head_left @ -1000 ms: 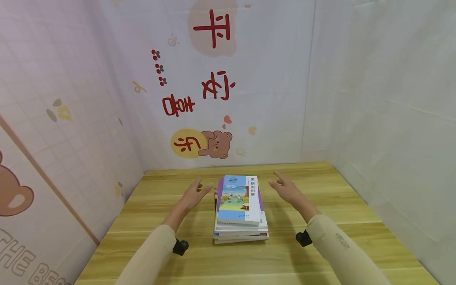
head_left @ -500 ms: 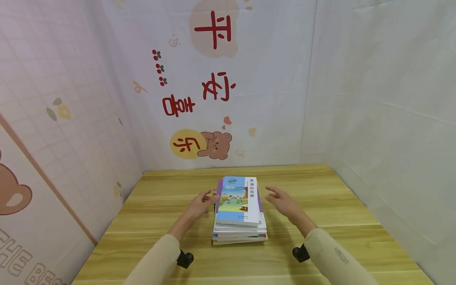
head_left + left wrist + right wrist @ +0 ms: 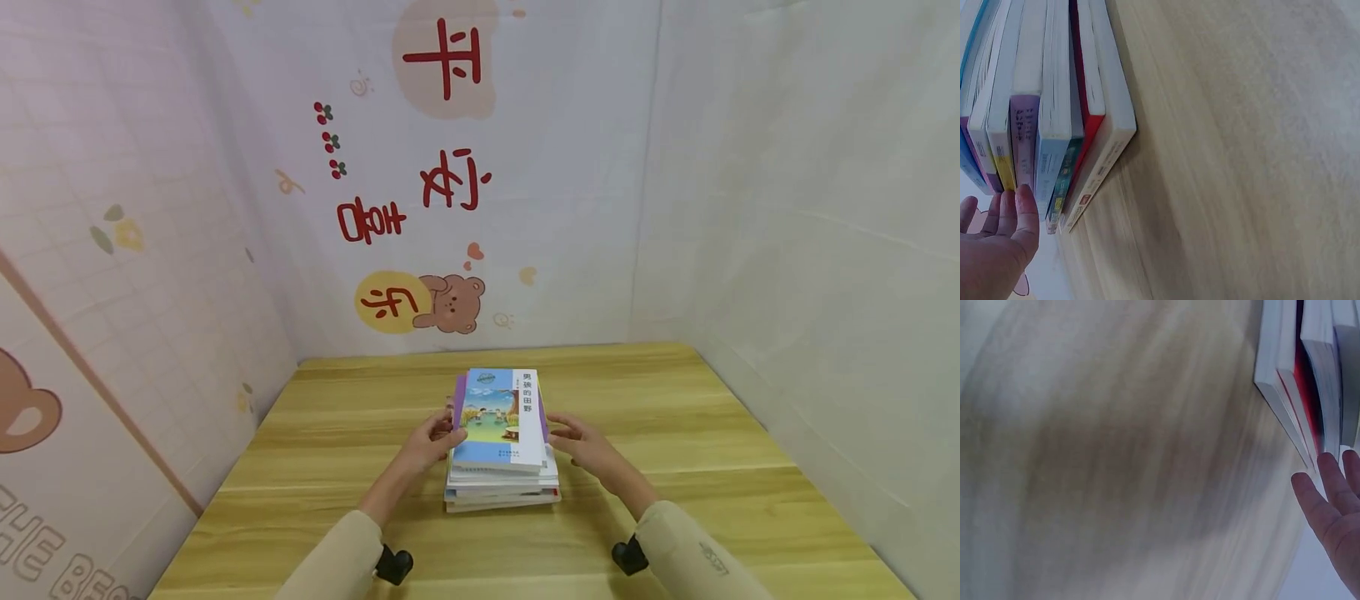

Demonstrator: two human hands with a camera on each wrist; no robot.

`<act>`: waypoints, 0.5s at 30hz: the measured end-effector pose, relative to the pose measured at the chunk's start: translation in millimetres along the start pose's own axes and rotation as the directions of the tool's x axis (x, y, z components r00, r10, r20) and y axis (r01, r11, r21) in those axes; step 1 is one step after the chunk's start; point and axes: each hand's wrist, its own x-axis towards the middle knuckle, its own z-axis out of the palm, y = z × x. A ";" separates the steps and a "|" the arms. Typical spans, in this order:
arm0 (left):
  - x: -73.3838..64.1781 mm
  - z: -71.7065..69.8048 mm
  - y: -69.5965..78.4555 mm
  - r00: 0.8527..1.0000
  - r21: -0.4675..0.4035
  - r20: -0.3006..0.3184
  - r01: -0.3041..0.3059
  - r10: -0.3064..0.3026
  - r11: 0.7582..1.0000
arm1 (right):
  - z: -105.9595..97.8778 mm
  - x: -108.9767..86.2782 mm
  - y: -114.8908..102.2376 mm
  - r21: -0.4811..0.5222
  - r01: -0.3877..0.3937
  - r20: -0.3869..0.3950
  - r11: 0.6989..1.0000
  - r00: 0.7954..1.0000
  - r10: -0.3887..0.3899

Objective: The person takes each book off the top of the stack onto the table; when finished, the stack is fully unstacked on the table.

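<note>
One uneven stack of multicoloured paperback books, mid-width on yellow-brown wood-grain tabletop, room to either side edge | left grip: unclosed, merely touching spines | right grip: unclosed, beside page edges, contact unclear

Two arms reach forward from the person in front of me, slanting inward, their pale sleeves ending short of the bare wrists. The left hand holds its thumb apart from slightly bent fingers. Opposite it and well apart, the right hand spreads its fingers, lightly bent, the tips pointing inward too.
</note>
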 end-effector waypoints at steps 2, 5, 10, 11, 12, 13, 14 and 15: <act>-0.6 0.5 -0.8 1.000 -0.004 -0.002 0.008 -0.008 1.000 | 2.9 -0.1 0.0 0.002 0.005 -0.001 1.000 1.000 -0.005; -1.1 1.5 -2.5 1.000 0.018 -0.006 0.011 -0.010 1.000 | 5.4 -1.8 1.2 0.005 0.013 0.010 1.000 1.000 -0.013; -2.3 3.4 -5.3 1.000 0.082 -0.001 -0.001 0.001 0.997 | 5.5 -7.9 5.0 0.025 0.028 0.050 0.999 0.998 -0.029; -2.4 3.7 -5.9 1.000 0.093 0.004 -0.008 0.008 0.996 | 5.5 -9.0 5.6 0.028 0.029 0.054 0.999 0.998 -0.031; -2.5 4.1 -6.5 1.000 0.102 0.004 -0.007 0.006 0.995 | 5.3 -10.0 6.6 0.030 0.028 0.055 0.999 0.998 -0.030; -2.5 4.5 -7.0 1.000 0.106 0.003 -0.004 0.004 0.994 | 5.4 -10.9 7.5 0.028 0.028 0.058 0.999 0.998 -0.030; -2.4 5.1 -7.5 1.000 0.108 0.002 -0.003 0.003 0.994 | 5.5 -11.7 8.5 0.029 0.026 0.060 0.999 0.998 -0.028; -2.5 5.6 -7.9 1.000 0.113 0.000 -0.002 0.002 0.994 | 5.7 -12.1 9.7 0.024 0.024 0.055 0.999 0.998 -0.025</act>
